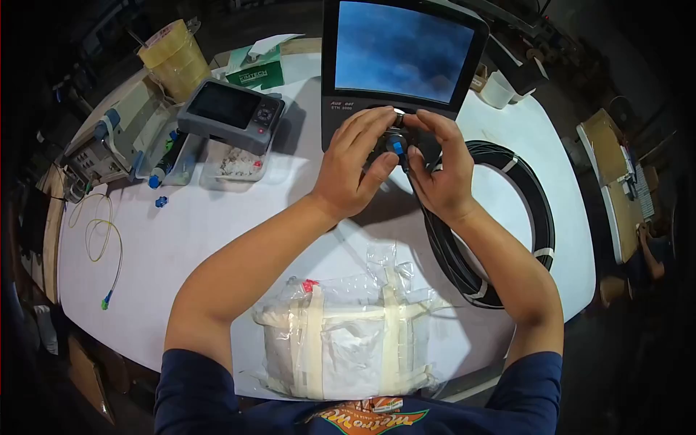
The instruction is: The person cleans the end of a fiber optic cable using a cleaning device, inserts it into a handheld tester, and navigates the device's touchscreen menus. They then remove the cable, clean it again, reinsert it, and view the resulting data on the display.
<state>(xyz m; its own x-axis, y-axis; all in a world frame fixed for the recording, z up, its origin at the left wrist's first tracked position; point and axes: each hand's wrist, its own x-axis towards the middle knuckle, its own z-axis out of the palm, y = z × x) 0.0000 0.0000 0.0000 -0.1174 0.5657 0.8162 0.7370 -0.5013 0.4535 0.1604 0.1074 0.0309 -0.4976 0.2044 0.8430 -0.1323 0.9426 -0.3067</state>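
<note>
A black desktop inspection monitor (335, 127) stands at the back middle, its screen (402, 54) showing a blurred blue image. My left hand (351, 163) is closed round the left side of the round front fitting (398, 116) below that screen, thumb near a blue fiber connector (397, 147). My right hand (446, 163) closes on the same fitting from the right, its thumb beside the connector and the black cable. The connector's tip points at the fitting; the fingers partly hide where they meet. From there the cable leads down to a black cable coil (540, 196) under my right forearm.
A plastic-wrapped, taped package (348, 341) lies in front of me. Leftward are a handheld screen device (230, 112), a tub of white bits (239, 165), tape rolls (170, 58), a green wipes box (254, 70), a yellow fiber lead (118, 254) and a small blue part (161, 201).
</note>
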